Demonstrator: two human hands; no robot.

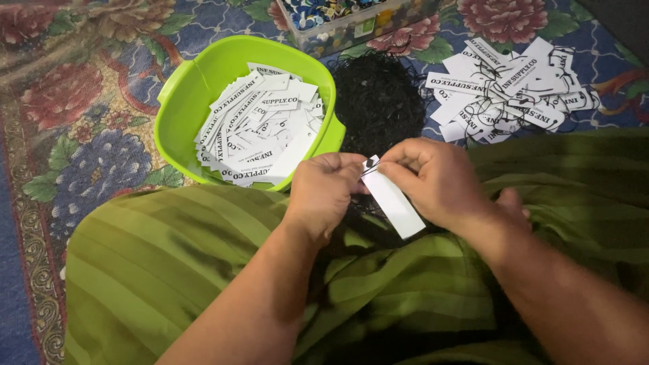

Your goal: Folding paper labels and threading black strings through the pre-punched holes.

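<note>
Hands met over the lap: the left hand (324, 189) and the right hand (433, 179) both pinched the top end of a white paper tag (395, 203), fingers closed narrowly on it, with a thin black string (370, 169) at the pinch point. The tag slanted down and to the right, its lower end lying over the green striped cloth (169, 270) that covered the person's legs.

Just beyond the left hand stood a lime-green plastic tub (196, 74), about half filled with a loose heap of white printed tags (260, 128), tipped every way, none visibly strung. Right of the tub lay a tangled mound of black strings (378, 94) on the floral carpet (81, 101). Farther right, a second pile of tags (507, 88) lay spread on the carpet, these with black loops threaded through them. At the top edge sat a clear plastic box (351, 23) holding small blue and mixed-colour pieces, too small to tell what they were.
</note>
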